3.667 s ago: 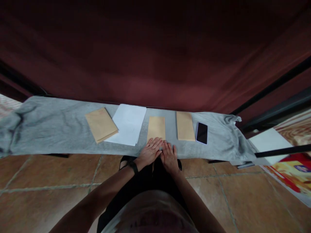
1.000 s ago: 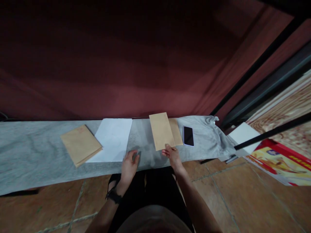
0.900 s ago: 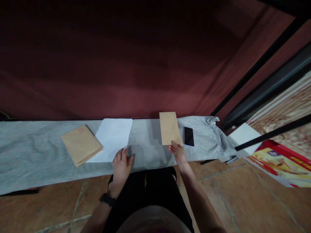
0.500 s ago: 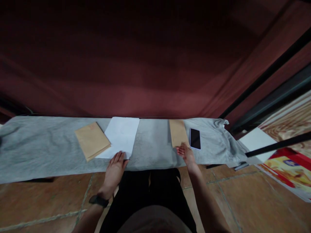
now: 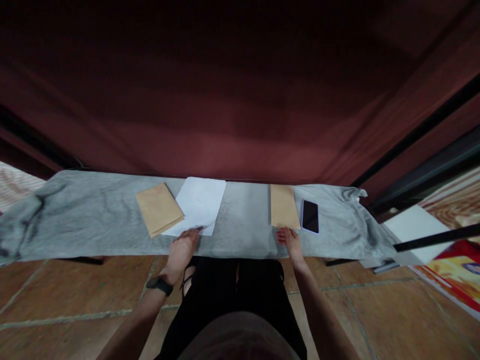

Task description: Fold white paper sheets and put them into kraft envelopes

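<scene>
At the near edge of a stack of white paper [image 5: 200,202], my left hand [image 5: 183,250] has its fingers drawn together on the sheet. A dark, blurred streak lies on the paper just beyond the fingertips; what it is I cannot make out. Overlapping the paper's left side is a brown envelope [image 5: 159,207], tilted, apparently with another under it. My right hand [image 5: 290,243] rests by the near edge of a second brown envelope [image 5: 284,205], fingers stretched toward the left and slightly spread, holding nothing visible.
A phone [image 5: 310,216] with a pale purple case lies right of the second envelope. Grey cloth [image 5: 243,220] covers the narrow table, backed by a dark red wall [image 5: 240,140]. Black metal bars [image 5: 431,239], a white board and a red-yellow box [image 5: 457,275] stand at right.
My left hand's fingers have gone from lying flat on the paper to being drawn together at its near edge. My right hand has slid slightly below the envelope's edge. The view has shifted left.
</scene>
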Demonstrator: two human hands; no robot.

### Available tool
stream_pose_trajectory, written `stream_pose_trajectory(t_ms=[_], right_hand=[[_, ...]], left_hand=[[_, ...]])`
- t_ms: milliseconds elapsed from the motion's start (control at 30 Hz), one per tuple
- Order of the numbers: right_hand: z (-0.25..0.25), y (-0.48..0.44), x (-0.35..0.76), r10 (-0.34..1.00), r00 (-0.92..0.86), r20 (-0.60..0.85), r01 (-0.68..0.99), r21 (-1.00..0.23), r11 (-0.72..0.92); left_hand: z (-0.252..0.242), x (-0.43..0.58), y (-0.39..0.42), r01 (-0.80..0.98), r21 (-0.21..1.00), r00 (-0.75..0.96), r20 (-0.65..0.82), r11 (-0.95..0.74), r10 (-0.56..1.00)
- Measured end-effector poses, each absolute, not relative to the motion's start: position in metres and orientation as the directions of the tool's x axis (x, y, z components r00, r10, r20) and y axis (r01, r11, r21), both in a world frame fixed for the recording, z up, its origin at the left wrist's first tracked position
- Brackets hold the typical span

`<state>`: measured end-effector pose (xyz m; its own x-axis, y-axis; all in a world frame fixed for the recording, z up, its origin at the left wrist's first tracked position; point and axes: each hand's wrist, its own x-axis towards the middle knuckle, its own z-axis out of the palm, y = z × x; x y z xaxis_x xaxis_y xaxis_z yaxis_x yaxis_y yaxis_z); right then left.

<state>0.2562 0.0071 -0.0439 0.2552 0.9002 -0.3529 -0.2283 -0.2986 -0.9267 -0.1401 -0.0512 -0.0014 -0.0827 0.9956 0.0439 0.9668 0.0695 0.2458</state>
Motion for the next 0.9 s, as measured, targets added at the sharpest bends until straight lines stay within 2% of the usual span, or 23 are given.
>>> stream_pose_trajectory(t_ms=[100, 167, 233, 333, 433, 533, 600, 733, 900], right_hand=[[-0.044, 0.004, 0.253, 0.906, 0.286, -0.311, -0.204, -0.944, -0.26], [-0.043, 0.003, 0.251, 0.908, 0.292, -0.3, -0.201, -0.948, -0.248], [-0.04, 0.002, 0.247, 0.911, 0.292, -0.291, -0.203, -0.95, -0.238], [-0.036, -0.002, 0.233, 0.919, 0.265, -0.291, -0.209, -0.948, -0.24], [-0.031, -0.012, 0.213, 0.942, 0.112, -0.317, -0.239, -0.928, -0.285], [-0.029, -0.022, 0.193, 0.941, -0.077, -0.33, -0.275, -0.9, -0.338], [-0.028, -0.025, 0.183, 0.947, -0.087, -0.309, -0.263, -0.91, -0.32], [-0.029, -0.019, 0.177, 0.974, 0.025, -0.226, -0.142, -0.965, -0.221], [-0.032, -0.006, 0.185, 0.972, -0.031, -0.233, -0.093, -0.968, -0.235]], left_hand=[[0.006, -0.144, -0.042, 0.914, 0.318, -0.3, 0.113, 0.252, 0.947], [0.011, -0.138, -0.037, 0.895, 0.362, -0.35, 0.208, 0.261, 0.913], [0.017, -0.122, -0.037, 0.916, 0.362, -0.286, 0.292, 0.172, 0.913], [0.022, -0.08, -0.044, 0.95, 0.305, -0.025, 0.274, -0.062, 0.961], [0.018, -0.032, -0.055, 0.926, 0.28, 0.184, 0.254, -0.254, 0.95], [0.008, 0.005, -0.066, 0.875, 0.288, 0.318, 0.262, -0.388, 0.911], [0.001, 0.021, -0.072, 0.857, 0.294, 0.363, 0.243, -0.424, 0.9], [-0.008, 0.033, -0.079, 0.82, 0.342, 0.387, 0.259, -0.459, 0.885], [-0.015, 0.008, -0.073, 0.83, 0.425, 0.222, 0.341, -0.36, 0.913]])
